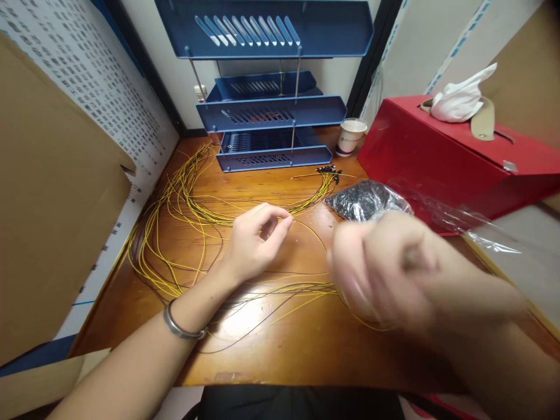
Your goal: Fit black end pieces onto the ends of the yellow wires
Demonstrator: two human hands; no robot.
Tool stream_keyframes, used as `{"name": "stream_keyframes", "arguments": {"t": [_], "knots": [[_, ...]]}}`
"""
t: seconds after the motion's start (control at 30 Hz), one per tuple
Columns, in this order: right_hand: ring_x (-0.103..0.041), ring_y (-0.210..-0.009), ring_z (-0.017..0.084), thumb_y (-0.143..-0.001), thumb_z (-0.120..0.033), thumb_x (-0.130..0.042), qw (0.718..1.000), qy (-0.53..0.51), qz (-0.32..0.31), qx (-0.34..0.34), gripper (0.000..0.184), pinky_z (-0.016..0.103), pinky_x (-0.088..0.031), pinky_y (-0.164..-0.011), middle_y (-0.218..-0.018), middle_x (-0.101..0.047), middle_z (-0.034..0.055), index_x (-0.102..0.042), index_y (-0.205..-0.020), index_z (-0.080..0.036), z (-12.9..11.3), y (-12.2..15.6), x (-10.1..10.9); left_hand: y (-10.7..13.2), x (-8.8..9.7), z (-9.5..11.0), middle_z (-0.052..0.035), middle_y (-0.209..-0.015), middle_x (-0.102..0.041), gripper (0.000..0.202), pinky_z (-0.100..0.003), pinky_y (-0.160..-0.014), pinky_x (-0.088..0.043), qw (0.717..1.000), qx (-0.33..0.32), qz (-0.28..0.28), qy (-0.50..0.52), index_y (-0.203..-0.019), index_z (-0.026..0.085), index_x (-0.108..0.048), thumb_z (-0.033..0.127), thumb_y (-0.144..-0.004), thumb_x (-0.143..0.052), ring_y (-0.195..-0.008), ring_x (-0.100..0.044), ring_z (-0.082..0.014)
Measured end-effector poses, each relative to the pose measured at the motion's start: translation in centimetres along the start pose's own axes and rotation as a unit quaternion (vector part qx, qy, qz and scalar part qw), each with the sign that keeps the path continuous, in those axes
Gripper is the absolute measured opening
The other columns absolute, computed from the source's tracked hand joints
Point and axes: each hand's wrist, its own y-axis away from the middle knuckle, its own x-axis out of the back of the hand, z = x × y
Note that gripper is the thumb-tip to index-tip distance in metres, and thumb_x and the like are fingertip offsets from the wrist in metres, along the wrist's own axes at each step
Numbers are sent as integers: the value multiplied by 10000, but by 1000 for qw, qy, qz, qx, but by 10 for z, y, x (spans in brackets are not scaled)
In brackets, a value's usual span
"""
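Note:
My left hand [258, 239] is over the middle of the table, thumb and forefinger pinched together. From their tips a thin yellow wire [311, 231] curves off to the right. My right hand [385, 268] is raised at the right, close to the camera and smeared by motion. Its fingers look curled, but what they hold, if anything, I cannot make out. Behind my left hand runs a looped bundle of yellow and dark wires [210, 217], with small black connectors [330, 171] at its far right end. The wires' other ends [301, 288] stretch across the table in front.
A clear plastic bag of small black parts [370, 198] lies behind my right hand. Farther back stand a blue tiered tray rack [275, 156], a paper cup [350, 140] and a red box [420, 151] with white tissue on top. Cardboard [56, 204] borders the left side.

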Motion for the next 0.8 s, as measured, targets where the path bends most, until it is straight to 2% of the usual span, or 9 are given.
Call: {"name": "stream_keyframes", "arguments": {"t": [0.1, 0.17, 0.3, 0.43, 0.53, 0.6, 0.7, 0.8], "knots": [[-698, -846, 199, -876, -389, -692, 999, 28, 26, -15, 141, 369, -575, -766, -943, -760, 30, -762, -915, -272, 7, -22, -9, 0, 0, 1, 3, -654, -603, 111, -232, -558, -408, 1000, -9, -15, 4, -825, 156, -671, 198, -919, -628, -567, -514, -103], [-686, -852, 194, -880, -312, -688, 997, 52, 44, -24, 148, 366, -560, -805, -997, -753, 56, -741, -987, -224, 16, -28, -18, 0, 0, 2, 1, -667, -612, 111, -231, -571, -406, 999, -20, -25, 7, -829, 154, -675, 186, -924, -626, -577, -517, -101], [-686, -833, 185, -877, -326, -690, 997, -7, 5, -77, 210, 335, -554, -773, -972, -745, 65, -699, -1031, -183, 33, -23, -36, 1, 0, 3, 1, -671, -616, 108, -229, -570, -405, 999, -33, -34, 13, -849, 152, -689, 176, -929, -621, -578, -519, -103], [-675, -746, 160, -885, -407, -687, 976, -131, -41, -170, 274, 300, -554, -690, -863, -722, 63, -666, -974, -150, 40, -10, -47, 1, 0, 4, -6, -672, -625, 116, -221, -566, -405, 998, -45, -39, 14, -846, 134, -702, 174, -927, -629, -574, -522, -97], [-618, -564, 113, -876, -472, -689, 950, -214, -52, -222, 338, 260, -524, -548, -751, -667, 11, -624, -953, -150, 44, -5, -51, 0, 0, 3, 4, -643, -597, 117, -219, -564, -391, 998, -54, -38, -2, -837, 125, -715, 164, -919, -641, -563, -506, -93], [-517, -426, 74, -869, -499, -686, 938, -239, -43, -249, 353, 226, -436, -416, -686, -618, -30, -598, -931, -163, 46, -5, -52, 0, 0, 2, 8, -633, -586, 119, -219, -569, -387, 998, -55, -38, -7, -828, 126, -721, 160, -914, -646, -564, -504, -92], [-369, -366, 34, -853, -479, -699, 937, -242, -25, -249, 325, 203, -289, -346, -636, -568, -56, -611, -887, -168, 49, -5, -53, 0, 0, 2, 8, -640, -595, 126, -219, -578, -392, 998, -43, -45, -2, -824, 130, -720, 166, -918, -645, -569, -508, -92], [-437, -480, 61, -845, -402, -702, 956, -203, 3, -212, 251, 210, -322, -423, -654, -591, -24, -658, -850, -155, 51, -5, -52, 0, -1, 3, 2, -674, -624, 130, -219, -588, -405, 998, -17, -62, 6, -835, 135, -712, 185, -927, -634, -585, -526, -95]]}}
